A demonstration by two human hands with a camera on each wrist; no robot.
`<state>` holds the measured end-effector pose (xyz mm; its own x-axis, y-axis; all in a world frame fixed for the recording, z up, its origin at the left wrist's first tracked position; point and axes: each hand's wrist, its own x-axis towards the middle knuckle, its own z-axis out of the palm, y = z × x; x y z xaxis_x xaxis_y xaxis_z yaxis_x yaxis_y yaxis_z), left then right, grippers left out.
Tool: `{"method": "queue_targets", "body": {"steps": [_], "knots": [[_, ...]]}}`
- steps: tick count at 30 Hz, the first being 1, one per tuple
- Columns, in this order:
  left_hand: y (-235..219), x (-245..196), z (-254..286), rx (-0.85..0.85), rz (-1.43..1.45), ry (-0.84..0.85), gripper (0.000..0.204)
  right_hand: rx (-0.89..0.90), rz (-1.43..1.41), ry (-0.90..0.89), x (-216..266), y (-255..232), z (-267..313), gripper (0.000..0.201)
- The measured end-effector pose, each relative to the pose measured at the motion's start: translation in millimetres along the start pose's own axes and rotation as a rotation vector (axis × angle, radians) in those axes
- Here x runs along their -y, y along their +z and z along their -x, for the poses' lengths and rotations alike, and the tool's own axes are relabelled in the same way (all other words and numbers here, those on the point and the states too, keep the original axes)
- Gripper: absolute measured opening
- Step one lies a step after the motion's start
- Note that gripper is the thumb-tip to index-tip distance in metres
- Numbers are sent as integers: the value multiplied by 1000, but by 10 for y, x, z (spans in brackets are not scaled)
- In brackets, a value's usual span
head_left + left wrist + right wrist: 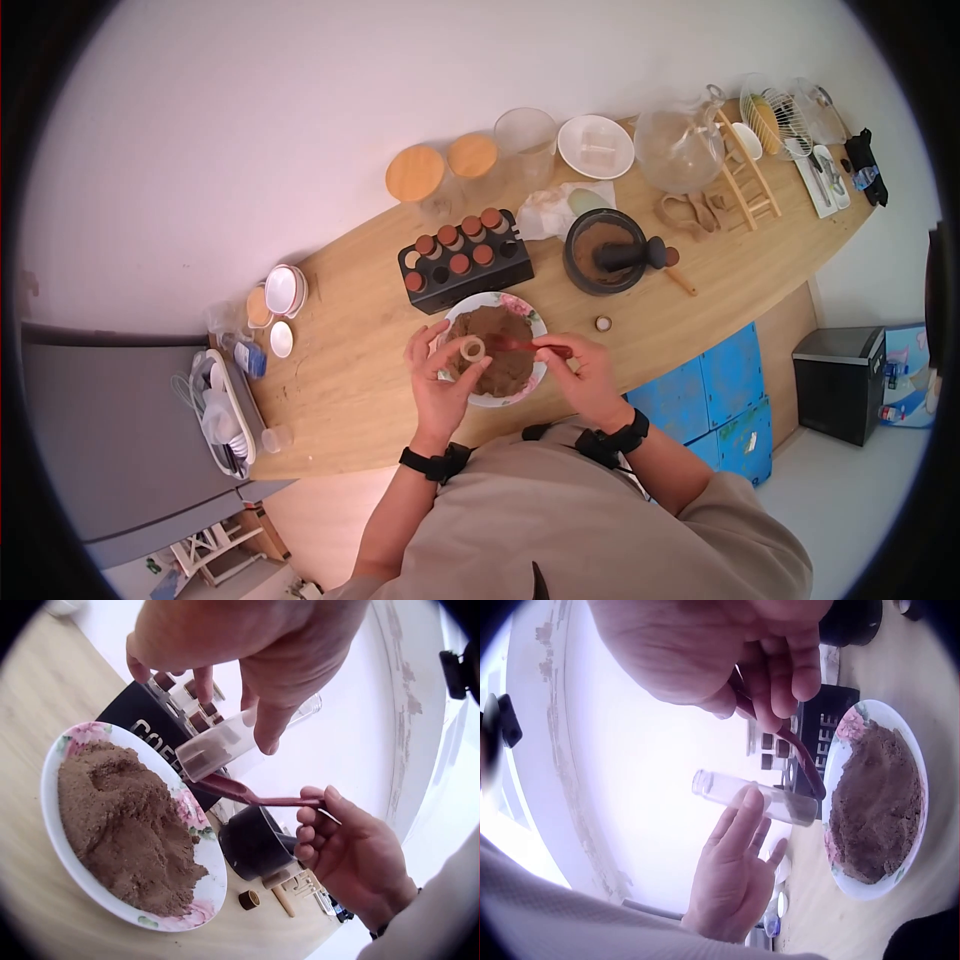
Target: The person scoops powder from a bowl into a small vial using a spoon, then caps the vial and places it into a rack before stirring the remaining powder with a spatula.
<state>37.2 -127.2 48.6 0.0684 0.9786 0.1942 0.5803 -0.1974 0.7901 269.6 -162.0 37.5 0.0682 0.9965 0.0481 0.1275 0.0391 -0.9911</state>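
Observation:
In the head view my left hand (440,388) pinches a clear glass vial (473,349) by its sides, above a white bowl (537,382) with a floral rim. Brown powder (124,825) is heaped in the bowl. Some brown powder shows inside the vial (759,799) toward its base. My right hand (588,382) grips the handle of a dark red spoon (251,799) between thumb and fingers. The spoon's head is near the base end of the vial in the left wrist view, over the bowl's far rim.
Behind the bowl stands a black rack (468,287) of brown-capped vials. To its right are a dark mortar (583,280) with a pestle (625,257) and a small cap (603,323). Wooden-lidded jars (416,174), a white dish (566,148) and a glass vessel (680,150) line the wall.

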Motion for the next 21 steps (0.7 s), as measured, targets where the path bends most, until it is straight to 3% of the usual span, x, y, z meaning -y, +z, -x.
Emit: {"method": "queue_targets", "body": {"steps": [2,6,8,11,15,17,21], "knots": [[-72,16,-28,6,-62,-3,41,-94,-115,99,-96,-15,29,17],[-115,123,13,1,86,-60,36,-26,-26,170,-84,-187,205,14],[-128,207,25,14,326,-185,33,2,173,95,-39,-189,277,12],[-181,244,-8,11,275,-86,32,56,356,36,27,-71,334,10],[-193,264,-41,30,344,-86,32,-1,326,-7,-49,206,340,11],[-191,275,-42,49,432,-102,32,-160,115,111,-42,285,336,12],[-217,317,-64,74,451,-79,32,-150,164,101,84,174,366,13]]}}
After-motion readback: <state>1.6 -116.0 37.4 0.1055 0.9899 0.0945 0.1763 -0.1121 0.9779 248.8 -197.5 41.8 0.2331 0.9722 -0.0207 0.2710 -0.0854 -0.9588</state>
